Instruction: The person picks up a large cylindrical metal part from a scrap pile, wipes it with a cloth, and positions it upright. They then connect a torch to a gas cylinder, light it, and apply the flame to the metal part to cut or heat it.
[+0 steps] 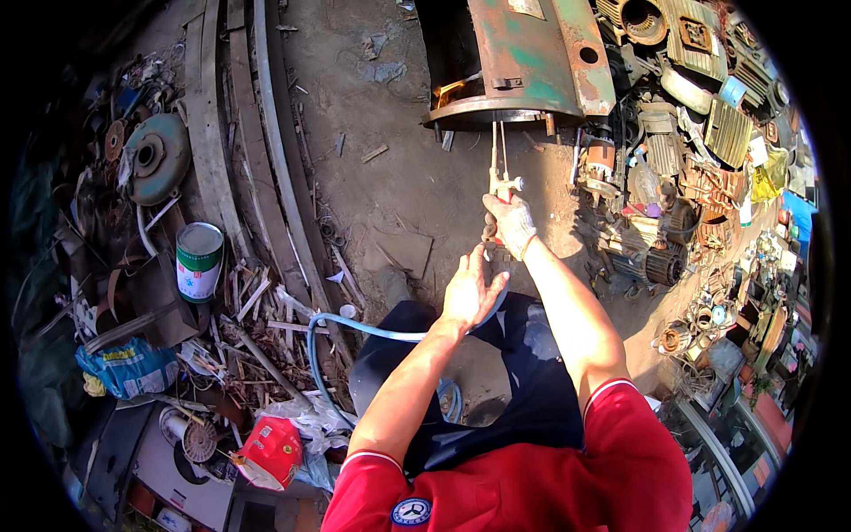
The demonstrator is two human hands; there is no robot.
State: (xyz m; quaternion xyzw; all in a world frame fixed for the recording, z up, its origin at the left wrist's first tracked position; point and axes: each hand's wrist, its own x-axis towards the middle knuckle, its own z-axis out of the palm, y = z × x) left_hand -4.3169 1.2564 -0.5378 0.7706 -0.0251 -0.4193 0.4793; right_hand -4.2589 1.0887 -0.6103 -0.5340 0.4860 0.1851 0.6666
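A gas cutting torch point(494, 167) with brass-coloured tubes and valves points away from me. My right hand point(512, 222), in a pale work glove, is closed around its handle. My bare left hand point(470, 291) is at the rear of the torch with fingers stretched and thumb apart; its fingertips are close to the rear valve, and I cannot tell if they touch it. The torch's front end goes under the rim of a rusty green metal housing point(532, 66), which hides the tip. An orange glow point(456, 87) shows inside the housing. A blue hose point(372, 332) runs beneath my left forearm.
Old electric motors point(651, 253) and scrap parts are heaped on the right. Long planks and metal bars point(288, 160) lie at the left, beside a green and white can point(199, 262). A red bag point(269, 452) and wood scraps lie nearer me.
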